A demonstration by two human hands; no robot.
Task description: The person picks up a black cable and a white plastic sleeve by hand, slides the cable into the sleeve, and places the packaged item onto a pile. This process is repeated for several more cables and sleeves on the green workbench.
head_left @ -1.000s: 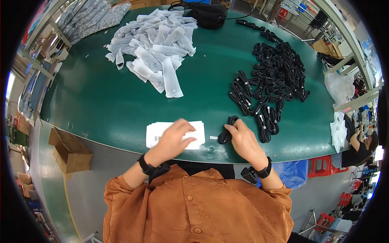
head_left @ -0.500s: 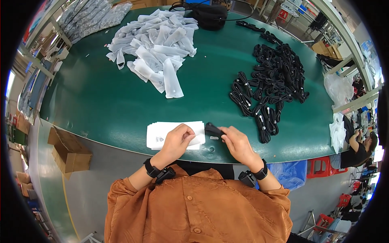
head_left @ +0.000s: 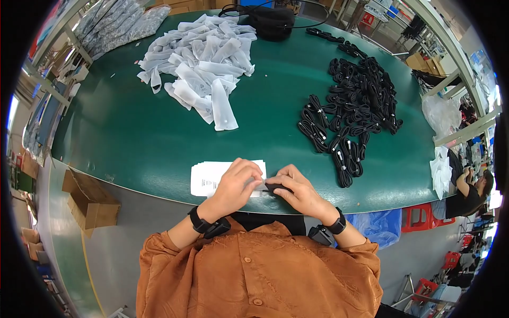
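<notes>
A stack of flat, frosted white plastic bags [head_left: 200, 179] lies at the near edge of the green table. Over the stack's right part, my left hand [head_left: 236, 183] pinches the right end of the top bag. Right beside it, my right hand [head_left: 301, 190] grips a bundled black cable [head_left: 277, 188], mostly covered by the fingers. The cable's left end points at the bag end by my left fingertips; whether it is inside the bag I cannot tell. Dark straps with small black devices are round both wrists.
Filled white bags [head_left: 204, 58] make a heap at the far left. Coiled black cables [head_left: 366, 95] are piled on the right, the closest near my right hand. A black pouch [head_left: 271, 24] rests at the back. Beyond the right edge sits another person [head_left: 469, 196].
My right hand has moved left with the black cable, up to the bag's end. My left hand has shifted slightly right and its fingers have come closer to the cable.
</notes>
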